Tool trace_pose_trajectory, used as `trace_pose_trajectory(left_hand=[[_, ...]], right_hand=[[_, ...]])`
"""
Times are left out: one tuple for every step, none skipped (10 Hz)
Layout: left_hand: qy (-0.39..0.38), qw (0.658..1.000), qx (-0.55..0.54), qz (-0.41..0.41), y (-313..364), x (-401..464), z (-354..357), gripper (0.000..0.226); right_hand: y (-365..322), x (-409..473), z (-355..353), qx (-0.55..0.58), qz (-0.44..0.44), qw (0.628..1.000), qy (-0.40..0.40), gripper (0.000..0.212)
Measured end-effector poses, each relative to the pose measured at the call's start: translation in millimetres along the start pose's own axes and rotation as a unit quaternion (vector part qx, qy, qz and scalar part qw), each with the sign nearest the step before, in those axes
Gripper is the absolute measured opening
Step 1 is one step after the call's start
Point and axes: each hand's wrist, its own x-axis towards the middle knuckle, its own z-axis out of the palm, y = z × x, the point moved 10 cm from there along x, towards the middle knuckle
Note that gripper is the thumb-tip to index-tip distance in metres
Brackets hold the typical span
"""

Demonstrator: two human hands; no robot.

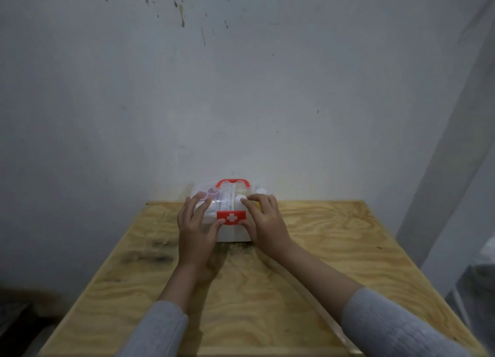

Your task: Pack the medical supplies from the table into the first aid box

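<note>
The first aid box [232, 234] is white with a clear lid, a red handle [233, 183] and a red latch [231, 217] bearing a white cross. It stands at the far middle of the wooden table [241, 289]. Supplies show dimly through the lid. My left hand [195, 225] lies on the box's left side, fingers spread over the lid and thumb at the latch's left end. My right hand [263, 220] lies on the right side, fingers on the lid and thumb at the latch's right end.
A stained white wall [241, 88] rises right behind the table's far edge. A pale slanted beam [450, 169] stands at the right. The floor to the left is dark. Bare plywood stretches between me and the box.
</note>
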Motion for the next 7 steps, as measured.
trace_pose_trajectory(left_hand=[[-0.02,1.0,0.009,-0.016,-5,13,11,0.056],[-0.035,0.999,0.022,-0.025,-6,26,23,0.052],[-0.039,0.998,0.041,-0.034,-6,32,31,0.052],[-0.047,0.996,0.059,-0.036,-7,37,34,0.053],[-0.067,0.993,0.078,-0.053,-3,35,37,0.053],[-0.082,0.99,0.086,-0.078,-3,38,36,0.06],[-0.067,0.996,0.048,-0.019,26,7,21,0.072]], right_hand=[[7,9,3,0.014,0.019,1.0,-0.013,0.045],[18,22,8,0.026,0.032,0.999,-0.017,0.045],[24,29,15,0.029,0.042,0.998,-0.045,0.046],[25,30,16,0.01,0.027,0.999,-0.039,0.048],[21,29,11,0.003,0.048,0.998,-0.041,0.047],[18,18,10,0.062,0.104,0.992,-0.038,0.05],[23,3,-47,0.181,0.198,0.954,0.131,0.043]])
